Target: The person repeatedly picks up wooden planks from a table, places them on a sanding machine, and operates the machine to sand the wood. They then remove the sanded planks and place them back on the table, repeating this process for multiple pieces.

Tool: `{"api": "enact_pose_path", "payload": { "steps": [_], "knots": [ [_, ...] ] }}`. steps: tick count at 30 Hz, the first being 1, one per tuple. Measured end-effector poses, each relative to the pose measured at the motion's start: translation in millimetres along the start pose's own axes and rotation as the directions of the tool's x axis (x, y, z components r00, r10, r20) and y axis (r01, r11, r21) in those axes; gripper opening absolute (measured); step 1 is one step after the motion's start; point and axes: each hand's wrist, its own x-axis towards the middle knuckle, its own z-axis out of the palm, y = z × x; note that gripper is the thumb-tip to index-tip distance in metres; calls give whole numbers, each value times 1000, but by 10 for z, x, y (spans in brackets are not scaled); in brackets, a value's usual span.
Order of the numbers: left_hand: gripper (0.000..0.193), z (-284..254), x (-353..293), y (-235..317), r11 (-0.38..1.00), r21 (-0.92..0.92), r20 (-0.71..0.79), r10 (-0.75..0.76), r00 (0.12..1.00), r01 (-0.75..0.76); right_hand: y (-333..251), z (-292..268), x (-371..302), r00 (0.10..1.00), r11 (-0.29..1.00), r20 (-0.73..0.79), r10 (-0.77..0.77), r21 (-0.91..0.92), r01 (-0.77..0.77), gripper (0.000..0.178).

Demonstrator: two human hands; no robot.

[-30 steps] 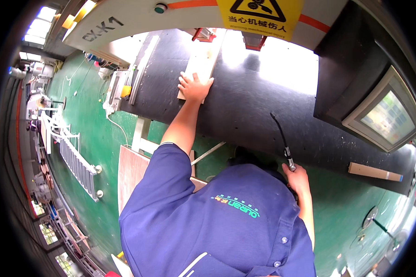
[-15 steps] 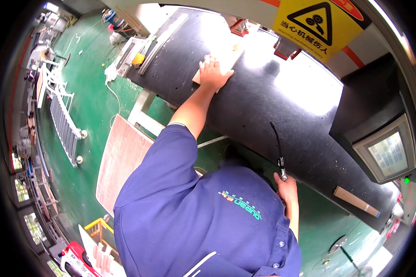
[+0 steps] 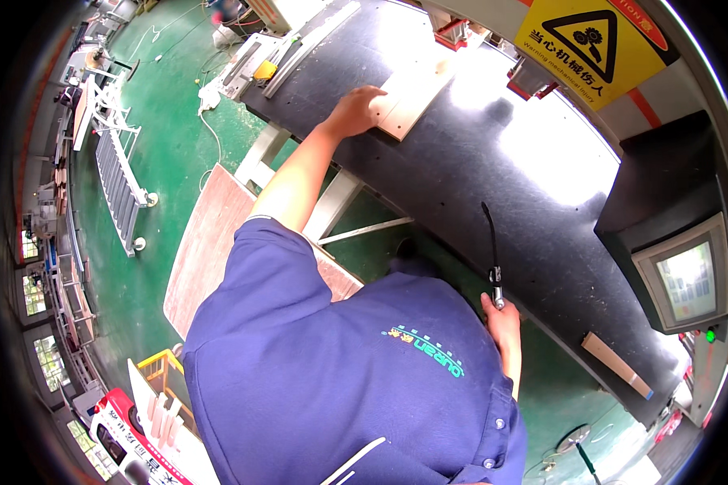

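Observation:
Pale wooden boards lie side by side on the black machine table, toward its far side. My left hand is at their left edge, its fingers curled against the near left corner; the fingertips are partly hidden. Down by the table's near edge, my right hand is closed round an air blow gun. The gun's thin, dark, bent nozzle points away from me over the tabletop.
Red-edged machine parts hang above the far side. At the right stands a control screen; a narrow wood strip lies below it. A large wooden panel is at my left, beyond it a roller conveyor.
My left hand has gone from lying spread on top of the boards to their left edge, fingers now curled. The view has shifted slightly; the right hand keeps the blow gun.

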Motion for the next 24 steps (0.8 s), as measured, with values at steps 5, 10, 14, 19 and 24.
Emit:
{"api": "enact_pose_path", "payload": {
  "steps": [5, 10, 14, 19, 24],
  "knots": [
    [60, -19, -254, 239, 997, 60, 38, 40, 998, -42, -5, -7, 34, 1000, 1000, 3, -1, 17, 1, 42],
    [52, 24, -258, 336, 999, 46, -10, 0, 1000, 0, 234, 60, 232, 995, 995, -46, -89, -46, 87, 42],
    [49, 3, -251, 350, 999, 41, 38, -35, 999, 33, 74, -10, 166, 999, 996, 6, -33, -83, 34, 42],
    [55, -60, -86, 579, 980, 167, 63, -121, 991, 109, 12, -34, 163, 1000, 996, 20, -3, -86, 5, 47],
    [56, -216, 448, 786, 983, -181, -197, -20, 980, -17, -24, -63, 134, 1000, 996, 6, 10, -85, -9, 46]
  ]
}}
